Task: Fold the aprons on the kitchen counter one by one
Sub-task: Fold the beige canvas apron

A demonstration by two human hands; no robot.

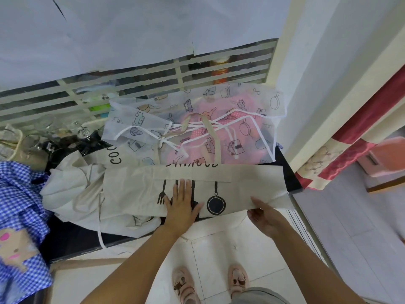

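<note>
Underfoot pale floor tiles (219, 249); on the dark counter (72, 235), left hand (182, 205) flat, right hand (266, 216) pinching beige apron (241, 183).

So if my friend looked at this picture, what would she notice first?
Probably the two hands in the middle: the left hand presses flat on a beige apron printed with a black fork and pan, while the right hand grips its near right edge. Behind it lies a see-through apron with little drawings over something pink, and a blue checked apron is bunched at far left.
</note>
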